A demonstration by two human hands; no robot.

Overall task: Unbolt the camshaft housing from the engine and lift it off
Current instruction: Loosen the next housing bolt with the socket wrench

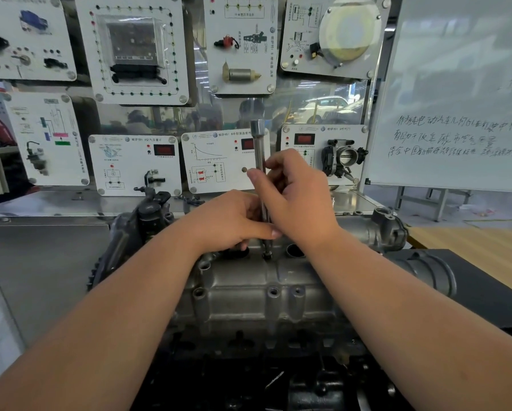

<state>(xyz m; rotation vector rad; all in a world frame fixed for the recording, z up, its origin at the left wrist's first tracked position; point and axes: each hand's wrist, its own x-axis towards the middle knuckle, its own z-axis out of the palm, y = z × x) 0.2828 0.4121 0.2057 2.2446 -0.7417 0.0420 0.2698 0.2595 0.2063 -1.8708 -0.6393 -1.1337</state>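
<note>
Both hands are working one tool: a long chrome socket extension bar (260, 161) is standing near upright on the far edge of the camshaft housing (257, 289), its lower end sitting on a bolt (267, 256) between two round openings in the housing top.

Right hand (296, 194) is gripping the bar mid-shaft, fingers curled round it, thumb pointing up-left along the shaft. Left hand (234, 221) is pinching the bar lower down, thumb lying across toward the right wrist, fingers curled behind. The two hands are touching each other at the shaft. The square-drive top end of the bar is sticking up free above the right hand.

The housing is sitting in place on the engine (278, 366), dead centre of frame between the forearms. Several bolt holes are showing along its near face; can't tell which still carry bolts. A timing sprocket (96, 274) is showing at the engine's left end, a cast flange (385, 229) at the right.

Behind the engine, a wall of white trainer panels (133, 51) is standing, one carrying a throttle body (343, 157). A whiteboard (456, 93) with handwriting is leaning at right, a wooden tabletop (471, 247) below it.
</note>
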